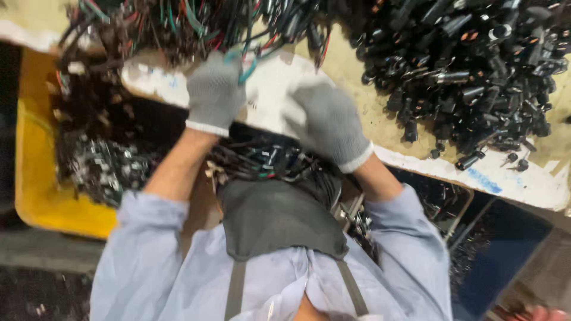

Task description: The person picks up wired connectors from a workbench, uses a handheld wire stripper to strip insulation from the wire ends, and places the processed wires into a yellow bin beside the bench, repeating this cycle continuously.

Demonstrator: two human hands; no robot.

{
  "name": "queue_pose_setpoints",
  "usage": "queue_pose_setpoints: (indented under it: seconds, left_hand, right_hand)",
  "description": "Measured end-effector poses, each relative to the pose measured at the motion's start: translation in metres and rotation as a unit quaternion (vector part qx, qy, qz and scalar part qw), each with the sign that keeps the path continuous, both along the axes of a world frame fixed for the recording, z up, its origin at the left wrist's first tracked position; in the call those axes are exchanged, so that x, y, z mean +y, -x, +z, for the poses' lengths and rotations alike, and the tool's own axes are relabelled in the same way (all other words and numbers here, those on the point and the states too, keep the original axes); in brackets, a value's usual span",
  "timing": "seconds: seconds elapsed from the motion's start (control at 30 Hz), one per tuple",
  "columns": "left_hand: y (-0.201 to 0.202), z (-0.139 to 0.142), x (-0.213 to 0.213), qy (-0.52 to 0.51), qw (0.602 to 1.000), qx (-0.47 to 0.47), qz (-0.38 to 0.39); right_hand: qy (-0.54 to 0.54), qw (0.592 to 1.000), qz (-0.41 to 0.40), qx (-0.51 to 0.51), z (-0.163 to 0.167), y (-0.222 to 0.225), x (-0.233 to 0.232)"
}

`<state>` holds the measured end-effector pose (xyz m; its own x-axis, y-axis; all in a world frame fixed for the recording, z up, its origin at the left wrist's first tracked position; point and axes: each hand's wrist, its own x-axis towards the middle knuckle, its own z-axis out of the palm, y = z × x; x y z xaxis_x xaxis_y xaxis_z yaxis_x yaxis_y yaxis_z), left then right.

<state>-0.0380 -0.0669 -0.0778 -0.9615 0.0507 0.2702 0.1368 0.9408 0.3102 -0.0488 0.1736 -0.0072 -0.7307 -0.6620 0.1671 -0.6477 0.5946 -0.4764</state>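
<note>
Both my hands wear grey knit gloves. My left hand (pixel 214 94) is closed around a teal wire (pixel 247 70) at the near edge of a tangled pile of coloured wires (pixel 178 24). My right hand (pixel 328 122) rests curled on the white worktop (pixel 267 98), knuckles up; blur hides whether it holds anything. A dark pouch (pixel 279 217) with wires and small parts sits on my lap below the hands.
A heap of black cylindrical plugs (pixel 470 65) covers the bench at the right. A yellow bin (pixel 41 172) with black and metal parts stands at the left. A dark box of parts (pixel 452 202) sits low right. Someone's fingers (pixel 538 313) show at the bottom right corner.
</note>
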Motion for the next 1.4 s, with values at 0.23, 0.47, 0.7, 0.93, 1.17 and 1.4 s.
queue_pose_setpoints:
  seconds: [0.23, 0.47, 0.7, 0.93, 1.17, 1.4]
  left_hand:
    - [-0.024, 0.001, 0.015, -0.212, 0.973, -0.079, 0.041]
    - [-0.013, 0.010, -0.005, -0.219, 0.972, -0.059, 0.065]
    - [-0.003, 0.039, -0.030, -0.118, 0.989, -0.018, -0.083]
    - [0.022, 0.022, -0.028, 0.006, 0.979, -0.068, -0.190]
    - [0.026, 0.016, -0.022, 0.047, 0.976, -0.067, -0.201]
    - [0.028, 0.020, -0.016, -0.018, 0.986, -0.056, -0.156]
  right_hand:
    - [-0.216, 0.923, -0.236, 0.212, -0.057, 0.091, -0.019]
    - [0.083, 0.961, -0.164, 0.206, -0.029, 0.053, 0.046]
    - [0.507, 0.838, -0.200, -0.019, 0.004, 0.014, 0.033]
    - [0.282, 0.939, -0.177, -0.084, -0.004, -0.025, 0.014]
    - [0.231, 0.955, -0.157, -0.097, -0.008, -0.049, 0.022]
    - [0.240, 0.959, -0.138, -0.065, -0.014, -0.059, 0.024]
